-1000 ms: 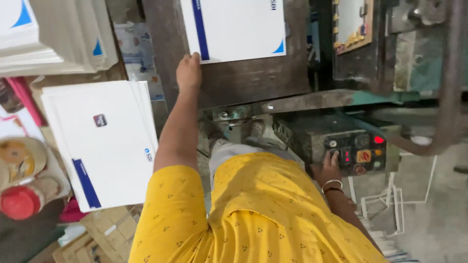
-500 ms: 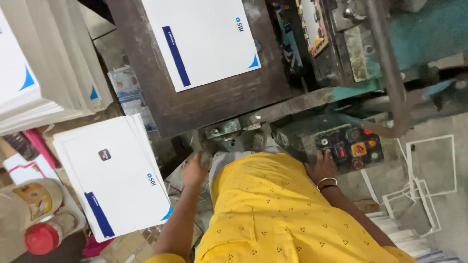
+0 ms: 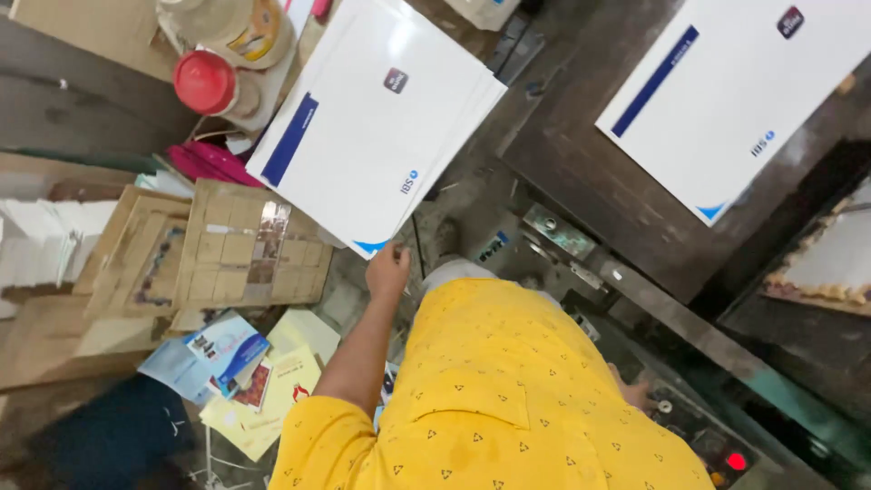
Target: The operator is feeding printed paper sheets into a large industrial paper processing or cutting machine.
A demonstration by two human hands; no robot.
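Note:
My left hand (image 3: 388, 270) reaches out from a yellow sleeve to the near corner of a stack of white printed sheets (image 3: 376, 118) with a blue stripe. Its fingertips touch the stack's blue-tipped corner; whether they grip a sheet is hidden. Another white sheet (image 3: 735, 91) of the same kind lies on the dark metal platen (image 3: 599, 191) of a machine at the upper right. My right hand (image 3: 635, 392) is mostly hidden behind my yellow shirt and rests on the control panel (image 3: 717, 449), close to a lit red button.
A red-capped jar (image 3: 207, 80) and a plastic container (image 3: 238, 29) stand beyond the stack. Brown die-cut boards (image 3: 231, 245) lean at the left. Loose printed cards (image 3: 245, 363) lie on the floor below them. A framed tray (image 3: 830, 263) sits at the right edge.
My left hand left the sheet on the platen, dropped towards me and went left to the corner of the stack. My right hand stayed at the control panel. The view swung left.

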